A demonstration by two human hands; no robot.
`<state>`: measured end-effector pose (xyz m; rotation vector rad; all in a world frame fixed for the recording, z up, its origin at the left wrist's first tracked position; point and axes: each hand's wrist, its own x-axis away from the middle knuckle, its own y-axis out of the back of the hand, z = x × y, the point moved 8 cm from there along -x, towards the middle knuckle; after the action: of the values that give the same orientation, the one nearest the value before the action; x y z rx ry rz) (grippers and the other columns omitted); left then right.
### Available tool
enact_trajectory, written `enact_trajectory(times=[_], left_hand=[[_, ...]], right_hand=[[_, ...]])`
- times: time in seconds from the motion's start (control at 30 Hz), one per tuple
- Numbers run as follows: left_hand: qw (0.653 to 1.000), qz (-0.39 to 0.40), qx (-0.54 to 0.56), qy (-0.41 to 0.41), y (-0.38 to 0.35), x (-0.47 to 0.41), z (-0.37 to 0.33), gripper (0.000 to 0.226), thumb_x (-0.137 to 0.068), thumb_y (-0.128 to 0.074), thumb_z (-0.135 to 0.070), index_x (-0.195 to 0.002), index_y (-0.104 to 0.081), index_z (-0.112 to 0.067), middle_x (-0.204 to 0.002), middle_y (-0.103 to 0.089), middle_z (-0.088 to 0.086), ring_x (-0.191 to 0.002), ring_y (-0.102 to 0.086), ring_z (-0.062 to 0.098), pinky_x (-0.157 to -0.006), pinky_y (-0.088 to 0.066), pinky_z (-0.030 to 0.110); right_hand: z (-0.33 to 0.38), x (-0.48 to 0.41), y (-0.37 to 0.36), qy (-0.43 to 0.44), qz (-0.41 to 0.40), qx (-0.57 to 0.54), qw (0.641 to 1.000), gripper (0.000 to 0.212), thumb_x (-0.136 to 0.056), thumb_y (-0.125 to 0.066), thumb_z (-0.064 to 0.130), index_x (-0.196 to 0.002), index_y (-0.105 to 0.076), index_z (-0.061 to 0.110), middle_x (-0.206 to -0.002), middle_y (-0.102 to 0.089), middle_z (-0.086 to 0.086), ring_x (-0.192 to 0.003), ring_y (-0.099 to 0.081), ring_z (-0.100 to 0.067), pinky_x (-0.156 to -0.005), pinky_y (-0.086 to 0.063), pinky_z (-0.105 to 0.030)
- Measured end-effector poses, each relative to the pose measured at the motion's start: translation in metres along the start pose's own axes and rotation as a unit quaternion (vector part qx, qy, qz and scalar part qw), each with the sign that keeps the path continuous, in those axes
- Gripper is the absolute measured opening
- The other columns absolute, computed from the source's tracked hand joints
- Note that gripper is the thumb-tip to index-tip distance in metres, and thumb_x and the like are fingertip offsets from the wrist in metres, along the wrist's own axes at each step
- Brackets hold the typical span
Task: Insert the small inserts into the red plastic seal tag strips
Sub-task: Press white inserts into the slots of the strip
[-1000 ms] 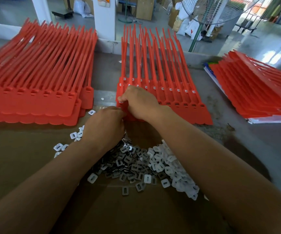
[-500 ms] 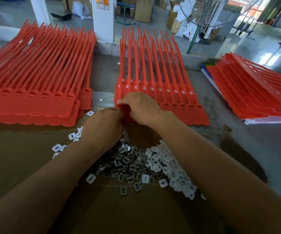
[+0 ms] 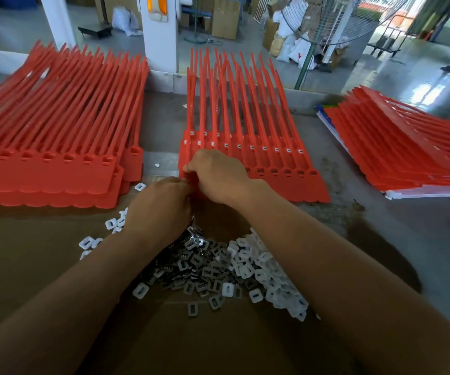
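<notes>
We see both hands meeting at the near-left corner of the middle set of red seal tag strips [image 3: 259, 136], which lies flat on the grey table [image 3: 380, 239] with its tails pointing far. The right hand [image 3: 219, 178] curls its fingers over the tag end at that corner, thumb and forefinger pinching its edge. The left hand [image 3: 161, 209] is curled too, its tips at the same spot and touching the right hand. We cannot tell whether it holds anything, since its back hides the fingertips. Just near the hands, a pile of small inserts [image 3: 218, 269], white and grey, is heaped on a cardboard sheet [image 3: 29, 266]. A left stack [image 3: 56, 147] and a right stack [image 3: 407, 152] of red strips lie apart on either side.
</notes>
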<state>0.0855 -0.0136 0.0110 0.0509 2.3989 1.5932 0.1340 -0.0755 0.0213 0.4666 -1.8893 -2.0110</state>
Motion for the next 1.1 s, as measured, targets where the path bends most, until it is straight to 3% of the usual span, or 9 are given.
enact_trajectory(times=[0.17, 0.33, 0.57, 0.73, 0.9, 1.1], left_hand=[[1.000, -0.003, 0.002, -0.001, 0.002, 0.000, 0.001, 0.034, -0.085, -0.043, -0.011, -0.111, -0.063, -0.017, -0.111, -0.062, 0.006, -0.100, -0.057, 0.027, -0.081, -0.046, 0.040], [1.000, -0.011, 0.009, -0.006, 0.005, 0.001, -0.001, 0.028, -0.087, -0.046, -0.016, -0.106, -0.066, -0.015, -0.109, -0.064, 0.007, -0.098, -0.058, 0.028, -0.080, -0.047, 0.041], [1.000, -0.013, 0.014, 0.009, 0.004, 0.002, 0.001, 0.027, -0.088, -0.044, -0.015, -0.101, -0.067, -0.010, -0.110, -0.064, 0.009, -0.100, -0.057, 0.028, -0.083, -0.047, 0.039], [0.999, -0.020, 0.024, 0.013, 0.005, 0.001, 0.001, 0.028, -0.088, -0.043, -0.012, -0.100, -0.068, -0.010, -0.112, -0.063, 0.008, -0.101, -0.057, 0.026, -0.085, -0.046, 0.036], [0.999, -0.026, 0.028, 0.016, 0.005, 0.002, 0.002, 0.027, -0.088, -0.044, -0.011, -0.100, -0.068, -0.009, -0.112, -0.064, 0.008, -0.102, -0.057, 0.025, -0.085, -0.045, 0.035], [0.999, -0.025, 0.021, 0.018, 0.004, 0.001, 0.001, 0.028, -0.089, -0.042, -0.012, -0.102, -0.068, -0.010, -0.113, -0.063, 0.006, -0.103, -0.056, 0.023, -0.085, -0.043, 0.033]], right_hand=[[0.002, -0.002, -0.005, 0.009, -0.006, 0.004, 1.000, 0.036, -0.092, -0.042, 0.006, -0.125, -0.055, 0.011, -0.127, -0.049, -0.011, -0.117, -0.045, -0.028, -0.092, -0.043, -0.039], [-0.011, 0.004, -0.001, -0.017, -0.008, -0.159, 0.987, 0.047, -0.085, -0.043, -0.007, -0.125, -0.057, 0.013, -0.134, -0.051, -0.008, -0.124, -0.044, -0.022, -0.106, -0.032, -0.032], [-0.034, 0.034, 0.019, -0.034, -0.016, -0.247, 0.968, 0.027, -0.087, -0.059, 0.006, -0.112, -0.066, 0.013, -0.115, -0.065, 0.000, -0.103, -0.059, -0.007, -0.085, -0.039, -0.008], [-0.045, 0.067, 0.018, -0.028, 0.042, -0.251, 0.967, 0.019, -0.084, -0.065, 0.017, -0.101, -0.068, 0.022, -0.082, -0.061, 0.022, -0.071, -0.056, 0.017, -0.065, -0.041, 0.003], [-0.056, 0.089, 0.014, -0.037, 0.079, -0.257, 0.962, 0.015, -0.079, -0.070, 0.017, -0.090, -0.069, 0.027, -0.074, -0.063, 0.023, -0.071, -0.057, 0.017, -0.066, -0.040, 0.002], [-0.061, 0.102, 0.006, -0.042, 0.134, -0.267, 0.953, 0.018, -0.077, -0.073, 0.015, -0.093, -0.071, 0.022, -0.075, -0.066, 0.017, -0.067, -0.060, 0.011, -0.067, -0.046, -0.004]])
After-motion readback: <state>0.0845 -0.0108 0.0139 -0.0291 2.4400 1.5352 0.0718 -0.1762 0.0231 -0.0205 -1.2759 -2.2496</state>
